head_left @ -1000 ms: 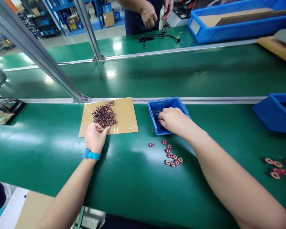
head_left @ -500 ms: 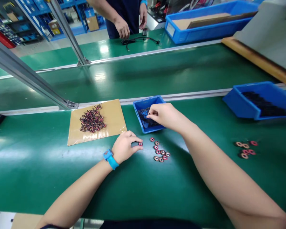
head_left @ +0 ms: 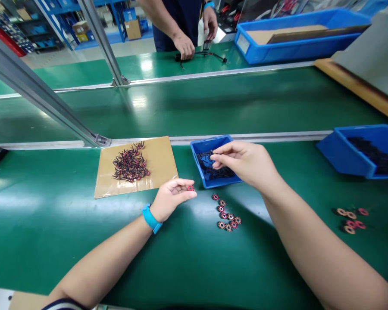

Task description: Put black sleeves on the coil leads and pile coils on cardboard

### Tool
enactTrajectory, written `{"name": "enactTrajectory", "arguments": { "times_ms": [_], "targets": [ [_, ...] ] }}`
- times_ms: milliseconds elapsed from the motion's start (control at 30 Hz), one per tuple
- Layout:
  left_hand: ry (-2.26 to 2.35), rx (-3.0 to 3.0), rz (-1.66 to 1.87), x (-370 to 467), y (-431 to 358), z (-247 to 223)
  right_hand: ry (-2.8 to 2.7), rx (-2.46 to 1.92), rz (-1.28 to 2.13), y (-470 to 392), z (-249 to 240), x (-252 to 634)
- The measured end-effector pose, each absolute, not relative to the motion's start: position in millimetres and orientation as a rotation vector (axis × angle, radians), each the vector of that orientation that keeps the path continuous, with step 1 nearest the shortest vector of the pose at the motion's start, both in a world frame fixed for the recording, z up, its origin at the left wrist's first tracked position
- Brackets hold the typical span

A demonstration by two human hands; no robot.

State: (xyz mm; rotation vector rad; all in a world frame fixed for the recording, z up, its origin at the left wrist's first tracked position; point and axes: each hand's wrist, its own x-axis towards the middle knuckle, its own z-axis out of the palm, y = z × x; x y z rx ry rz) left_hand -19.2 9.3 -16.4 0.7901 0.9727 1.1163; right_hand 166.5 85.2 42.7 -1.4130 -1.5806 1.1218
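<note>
Between thumb and fingertips, my left hand [head_left: 171, 198] pinches a small round motor stator [head_left: 190, 188] with red and black teeth. Over the small blue bin [head_left: 218, 185] my right hand [head_left: 245, 163] has thumb and index finger pressed together; anything between them is too small to make out. Short black pieces [head_left: 224, 173] lie inside that bin, partly hidden by this hand. Several loose stators [head_left: 230, 217] lie on the green table just in front of the bin. To the left, a pile of stators with black leads [head_left: 131, 164] rests on a cardboard sheet [head_left: 163, 161].
At right stand a larger blue bin [head_left: 342, 150] of black pieces and a group of ring-like parts [head_left: 351, 220]. A metal post [head_left: 51, 82] rises at left. Across the bench, another person's hand [head_left: 184, 45] touches a black cable [head_left: 215, 54].
My left hand has raised and turned the stator slightly. My right hand has lifted a little from the bin's contents. The view has shifted; the other person's hand has come down onto the cable.
</note>
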Motion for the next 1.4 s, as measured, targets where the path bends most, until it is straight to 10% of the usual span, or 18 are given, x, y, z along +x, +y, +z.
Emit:
{"name": "enactTrajectory", "arguments": {
  "times_ms": [1400],
  "targets": [
    [0.804,0.665,0.872,-21.3,7.2,-14.0,-1.705,-1.243,1.520,60.4,47.0,141.7]
  ]
}}
